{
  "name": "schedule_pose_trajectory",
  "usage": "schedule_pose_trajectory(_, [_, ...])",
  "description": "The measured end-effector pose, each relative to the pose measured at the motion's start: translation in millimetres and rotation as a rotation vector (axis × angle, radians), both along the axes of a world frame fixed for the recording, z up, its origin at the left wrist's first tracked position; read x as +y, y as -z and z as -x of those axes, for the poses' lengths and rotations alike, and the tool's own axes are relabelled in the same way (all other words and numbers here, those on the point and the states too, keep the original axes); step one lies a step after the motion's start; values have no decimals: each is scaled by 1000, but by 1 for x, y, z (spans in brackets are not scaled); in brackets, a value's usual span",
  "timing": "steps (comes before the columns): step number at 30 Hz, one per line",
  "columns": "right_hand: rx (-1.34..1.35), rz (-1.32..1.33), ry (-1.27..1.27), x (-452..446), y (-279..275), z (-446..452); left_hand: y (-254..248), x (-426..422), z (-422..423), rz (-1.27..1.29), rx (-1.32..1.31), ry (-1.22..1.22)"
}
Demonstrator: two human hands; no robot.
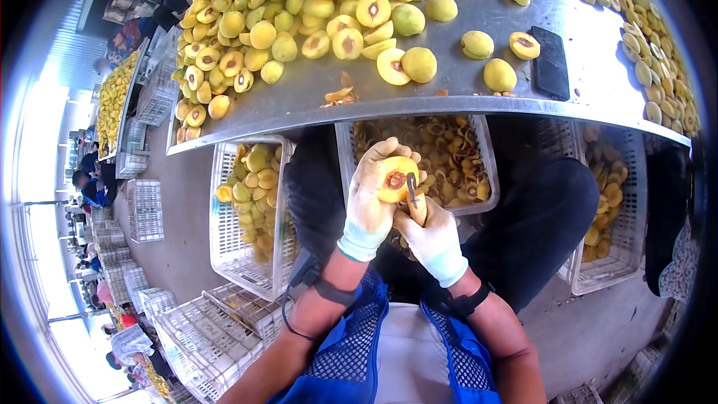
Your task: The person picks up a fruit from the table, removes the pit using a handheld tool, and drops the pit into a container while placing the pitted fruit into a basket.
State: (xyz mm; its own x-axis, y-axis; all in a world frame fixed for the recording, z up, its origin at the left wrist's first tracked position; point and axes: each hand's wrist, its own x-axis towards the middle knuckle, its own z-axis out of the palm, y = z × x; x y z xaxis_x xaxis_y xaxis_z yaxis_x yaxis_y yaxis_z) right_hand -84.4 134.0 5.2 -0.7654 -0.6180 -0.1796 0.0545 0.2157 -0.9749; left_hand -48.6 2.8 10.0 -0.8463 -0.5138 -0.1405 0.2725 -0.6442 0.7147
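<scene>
My left hand [369, 193], in a pale work glove, is closed around a halved yellow peach [396, 179], its cut face and brown pit hollow turned up. In my gloved right hand [435, 239] is a pitting knife [416, 208] with a wooden handle and a narrow dark metal blade. The blade lies against the right edge of the cut face. Both hands are over a white crate [490, 172] between my knees, which holds peach scraps. Above them, on the metal table [299, 116], lies a large heap of peach halves [299, 15].
A dark phone-like slab [550, 63] lies near the table's front edge, beside a few loose halves. White crates with peaches stand to my left [280, 254] and right [636, 209]. Stacked crates [209, 337] are at lower left. Other people [134, 344] sit at the far left.
</scene>
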Motion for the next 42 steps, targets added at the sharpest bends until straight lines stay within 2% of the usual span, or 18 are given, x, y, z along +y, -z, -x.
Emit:
schedule_pose_trajectory(3, [290, 10, -44, 3, 8, 3, 7, -4, -2, 2, 37, 61])
schedule_pose_trajectory(8, [424, -174, -45, 4, 14, 1, 15, -11, -7, 90, -36, 129])
schedule_pose_trajectory(10, [550, -228, -62, 6, 16, 0, 12, -12, -7, 250, -101, 131])
schedule_pose_trajectory(13, [587, -207, -64, 5, 23, -3, 7, -11, -8, 414, -214, 135])
schedule_pose_trajectory(17, [563, -247, -134, 8, 24, -4, 3, -12, -7, 542, -300, 170])
schedule_pose_trajectory(20, [570, -264, -165, 9, 26, -5, 0, -16, -7, 537, -379, 228])
schedule_pose_trajectory(23, [548, -283, -202, 10, 27, -5, -7, -23, -6, 658, -496, 352])
schedule_pose_trajectory(26, [474, -293, -242, 12, 31, -7, -8, -34, -8, 586, -510, 474])
schedule_pose_trajectory(27, [466, -288, -247, 11, 31, -7, -8, -37, -10, 489, -498, 495])
schedule_pose_trajectory(30, [330, -263, -236, 7, 25, -4, 11, -46, -20, 280, -273, 341])
schedule_pose_trajectory(34, [235, -246, -250, 4, 15, 0, 24, -27, -39, 524, -176, 60])
schedule_pose_trajectory(36, [142, -208, -292, 2, 27, -5, 25, -12, -41, 724, -255, -34])
schedule_pose_trajectory(38, [138, -197, -332, 4, 34, -7, 29, 1, -39, 575, -253, -123])
schedule_pose_trajectory(41, [256, -218, -358, 7, 16, -1, 19, -8, -34, 452, -312, 0])
schedule_pose_trajectory(42, [288, -226, -352, 8, 13, -1, 18, -15, -32, 454, -350, 113])
